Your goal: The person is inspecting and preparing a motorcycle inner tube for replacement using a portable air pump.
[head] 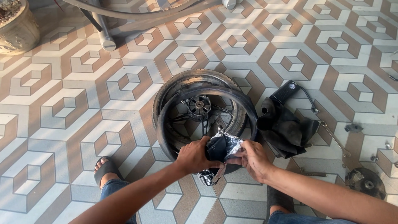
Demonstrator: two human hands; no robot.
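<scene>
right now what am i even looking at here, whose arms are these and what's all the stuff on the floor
This is one picture from a camera worn on a person's head, looking down, so the two bare arms coming up from the bottom edge are that person's own. They are low over a patterned tile floor, with a sandalled foot showing.

The left hand and right hand together grip a clear plastic wrapper with a folded black inner tube inside. Behind it lies a wheel with its tyre, and a black rubber tube looped over it. To the right sit a crumpled old tube, a long metal lever, a round metal part and small hardware. A stone pot stands top left.
</scene>
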